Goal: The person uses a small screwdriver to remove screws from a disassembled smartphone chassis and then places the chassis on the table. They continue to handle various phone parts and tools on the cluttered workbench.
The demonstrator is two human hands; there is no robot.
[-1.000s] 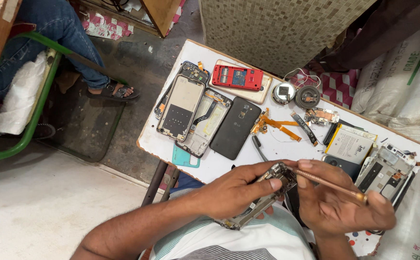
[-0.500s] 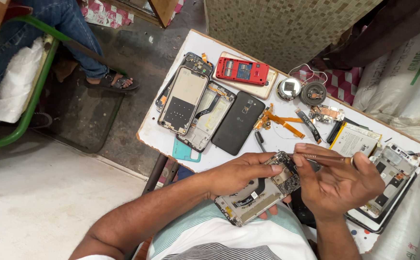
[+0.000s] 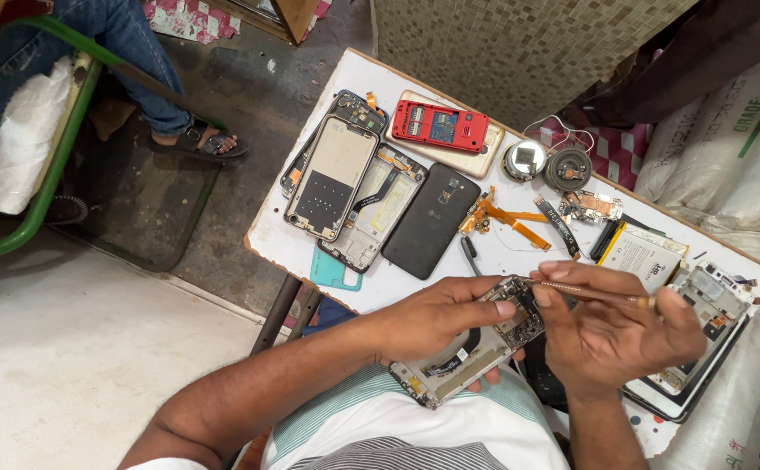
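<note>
My left hand [image 3: 437, 318] grips an opened phone frame [image 3: 463, 357] with its circuit board exposed, holding it over my lap at the near edge of the white table [image 3: 280, 239]. My right hand [image 3: 615, 326] holds a thin copper-coloured tool [image 3: 589, 292] like a pen, its tip touching the board at the top of the phone frame, next to my left index finger.
On the table lie several dismantled phones [image 3: 336, 178], a black phone [image 3: 428, 222], a red phone body [image 3: 441, 126], orange flex cables [image 3: 502, 218], a battery [image 3: 641, 257], two round parts [image 3: 545, 164] and a screen assembly [image 3: 702, 348]. A seated person's leg and sandal [image 3: 184, 130] are at the far left.
The view has shifted slightly. My hands have stayed on the phone frame; the tool tip has settled onto the board near my left index finger.
</note>
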